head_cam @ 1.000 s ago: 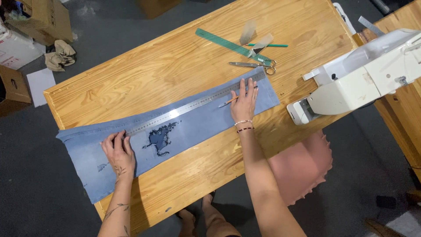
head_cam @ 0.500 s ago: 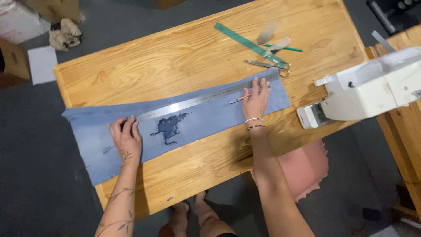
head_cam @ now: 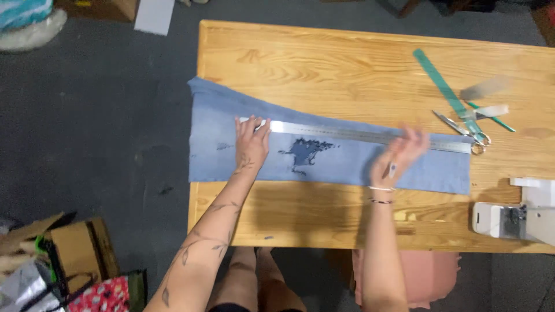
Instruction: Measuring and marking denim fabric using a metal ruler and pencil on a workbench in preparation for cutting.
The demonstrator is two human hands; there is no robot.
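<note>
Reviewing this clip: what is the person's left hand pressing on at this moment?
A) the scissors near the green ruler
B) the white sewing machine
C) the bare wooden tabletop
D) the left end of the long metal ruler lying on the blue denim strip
D: the left hand lies flat on the left end of the long silver metal ruler, which rests along the light blue denim strip on the wooden table.

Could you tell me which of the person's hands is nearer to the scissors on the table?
The right hand: it rests on the denim strip at the metal ruler, a short way left of the scissors. The left hand presses the ruler's far end.
</note>
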